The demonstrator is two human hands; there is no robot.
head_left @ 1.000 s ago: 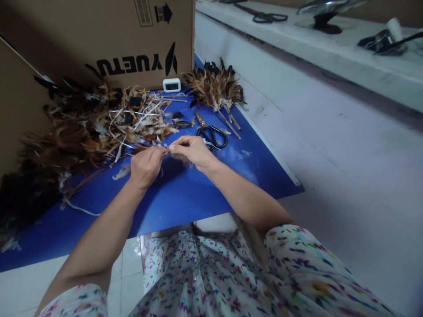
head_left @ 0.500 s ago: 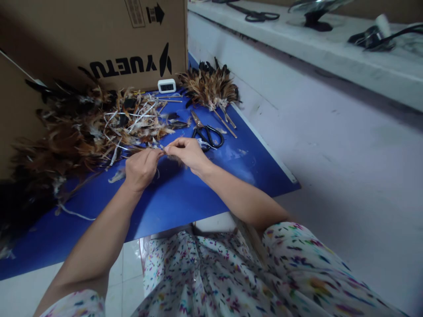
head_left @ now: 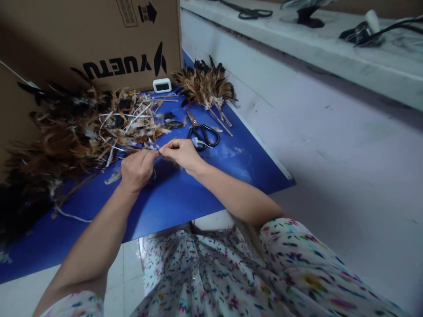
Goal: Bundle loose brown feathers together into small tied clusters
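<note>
Over the blue table (head_left: 185, 198), my left hand (head_left: 138, 169) and my right hand (head_left: 183, 155) meet at their fingertips. Both are closed in a pinch on a small brown feather piece (head_left: 170, 161), mostly covered by the fingers. Black-handled scissors (head_left: 205, 135) lie just beyond my right hand, blades pointing away. A large heap of brown and black feathers (head_left: 76, 136) with white strips (head_left: 132, 118) spreads to the left of and behind my left hand. Bundled feathers on sticks (head_left: 205, 86) rest at the back right.
Behind the feathers stands a cardboard box (head_left: 119, 44) with a small white digital clock (head_left: 161, 85) before it. A wall runs along the right, with a ledge (head_left: 280, 31) holding another pair of scissors (head_left: 254, 14).
The view has shifted slightly, so the scene sits a little further left. Both hands keep nearly the same pinch, fingertips together.
</note>
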